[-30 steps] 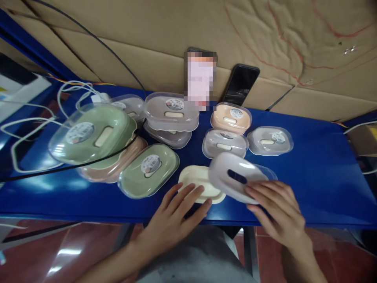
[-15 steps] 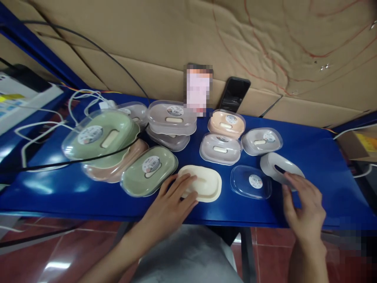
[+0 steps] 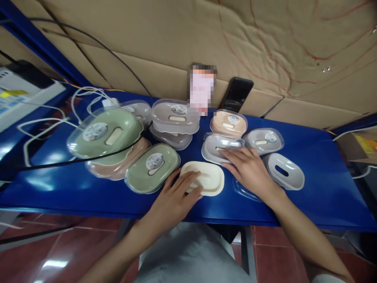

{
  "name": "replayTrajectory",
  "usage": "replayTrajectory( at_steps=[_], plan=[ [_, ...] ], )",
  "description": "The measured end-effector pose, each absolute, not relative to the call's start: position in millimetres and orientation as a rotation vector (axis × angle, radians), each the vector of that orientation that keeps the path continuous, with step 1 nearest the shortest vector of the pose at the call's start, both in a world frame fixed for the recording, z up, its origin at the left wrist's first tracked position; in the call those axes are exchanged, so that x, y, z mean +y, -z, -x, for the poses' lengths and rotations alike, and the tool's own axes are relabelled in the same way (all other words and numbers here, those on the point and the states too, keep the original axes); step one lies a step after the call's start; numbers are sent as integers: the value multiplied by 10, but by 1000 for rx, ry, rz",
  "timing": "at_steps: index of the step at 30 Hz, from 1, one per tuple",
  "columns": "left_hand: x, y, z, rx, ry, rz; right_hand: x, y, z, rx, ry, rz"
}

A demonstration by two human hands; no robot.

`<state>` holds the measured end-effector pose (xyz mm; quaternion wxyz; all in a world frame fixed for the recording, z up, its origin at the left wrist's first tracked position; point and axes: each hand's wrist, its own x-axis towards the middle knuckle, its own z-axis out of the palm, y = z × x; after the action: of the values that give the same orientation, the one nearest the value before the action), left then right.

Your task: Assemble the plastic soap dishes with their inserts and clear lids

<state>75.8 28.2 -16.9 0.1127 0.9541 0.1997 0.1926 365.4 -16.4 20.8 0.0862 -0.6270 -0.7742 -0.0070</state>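
My left grip (image 3: 180,192) is resting wide over the near cream tray (image 3: 212,181); my right grip (image 3: 235,163) is touching a lidded grey box (image 3: 212,147), whether closed I cannot tell; rightward, one clear lid (image 3: 243,191) and grey shell (image 3: 293,175) are lying separated, other boxes (image 3: 140,177) sitting lidded

I see a tray (image 3: 216,179) on the table (image 3: 326,196) — boxes (image 3: 100,133) to its left, a lid (image 3: 244,191) then a tub (image 3: 294,175) to its right. One box (image 3: 209,148) sits behind the tray — farther back, a phone (image 3: 238,95) leans on the wall (image 3: 147,31).
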Motion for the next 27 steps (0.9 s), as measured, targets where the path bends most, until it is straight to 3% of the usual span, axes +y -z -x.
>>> replayTrajectory(
  at_steps=[5, 12, 18, 27],
  plan=[
    [289, 155, -754, 579, -572, -2773, -236, -314, -3740, -2174, -95, 1797],
    [223, 143, -683, 597, -623, -2790, -889, -395, -3771, -2079, 223, 1865],
    [144, 144, -635, 519, -605, -2778, -1464, -132, -4030, -1885, 490, 2142],
    [174, 40, -587, 724, -890, -2774, -1415, -42, -4098, -1745, 658, 2133]
  ],
)
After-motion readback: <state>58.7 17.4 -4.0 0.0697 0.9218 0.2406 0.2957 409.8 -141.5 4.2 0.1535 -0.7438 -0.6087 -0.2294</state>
